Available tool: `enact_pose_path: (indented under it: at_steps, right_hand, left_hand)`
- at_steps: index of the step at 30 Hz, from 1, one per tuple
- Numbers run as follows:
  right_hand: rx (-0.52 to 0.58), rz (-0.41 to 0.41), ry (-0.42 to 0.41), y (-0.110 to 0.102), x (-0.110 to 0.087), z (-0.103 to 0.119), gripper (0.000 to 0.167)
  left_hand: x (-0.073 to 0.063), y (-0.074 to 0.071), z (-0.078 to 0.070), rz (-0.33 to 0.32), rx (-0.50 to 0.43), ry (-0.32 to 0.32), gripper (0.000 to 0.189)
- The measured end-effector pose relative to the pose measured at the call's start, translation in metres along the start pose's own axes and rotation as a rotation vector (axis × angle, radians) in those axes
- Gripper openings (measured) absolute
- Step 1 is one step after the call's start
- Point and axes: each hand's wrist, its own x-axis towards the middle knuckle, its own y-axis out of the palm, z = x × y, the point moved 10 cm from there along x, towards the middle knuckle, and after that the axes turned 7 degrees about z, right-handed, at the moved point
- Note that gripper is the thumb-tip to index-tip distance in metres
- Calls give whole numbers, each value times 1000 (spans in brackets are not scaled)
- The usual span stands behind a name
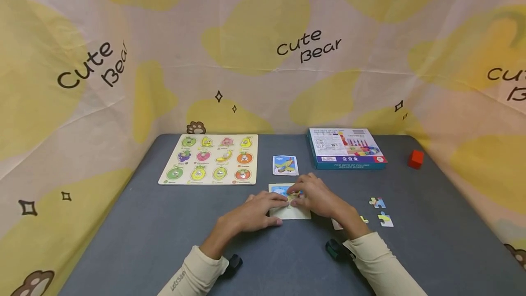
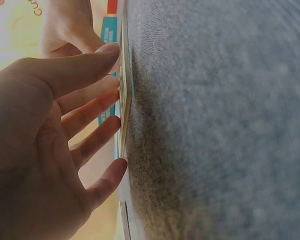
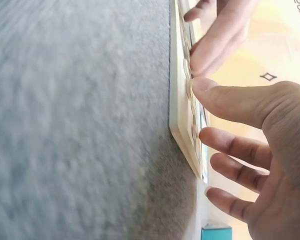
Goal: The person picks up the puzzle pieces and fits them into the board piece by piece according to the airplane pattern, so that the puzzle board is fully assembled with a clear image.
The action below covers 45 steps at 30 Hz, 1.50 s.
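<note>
A small pale wooden puzzle board (image 1: pixel 302 214), partly filled with picture pieces, lies flat on the table under both hands. My left hand (image 1: pixel 256 209) rests at the board's left side, its fingers spread with tips at the pieces and rim. From the right, my right hand (image 1: pixel 318 195) reaches over the board. In the right wrist view, its thumb (image 3: pixel 206 86) touches a slightly raised puzzle piece (image 3: pixel 187 77), with the other fingertips along the board. The hands cover part of the picture. Beyond the board lies a card (image 1: pixel 285 166) with an airplane picture.
Loose puzzle pieces (image 1: pixel 385 219) lie right of the board, some partly behind the right forearm. A fruit puzzle board (image 1: pixel 207 159) lies at the back left. Toward the back right are a flat toy box (image 1: pixel 347 148) and a red block (image 1: pixel 416 159).
</note>
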Motion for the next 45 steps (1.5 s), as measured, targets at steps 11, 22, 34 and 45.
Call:
enact_pose_path:
  at_steps: [11,22,34,45]
  right_hand:
    - [18,9,119,-23,-31,-37,30]
    - [13,-75,185,-52,-87,-79,32]
    - [-4,-115,275,-66,-133,-116,33]
    - [-48,-143,306,-70,-164,-142,31]
  left_hand:
    - [-1,-1,0,-3,14,-16,53]
    - [-3,-2,0,-18,5,-15,52]
    - [-2,-1,-1,-22,24,6,53]
    - [-4,-2,-3,-27,0,22,51]
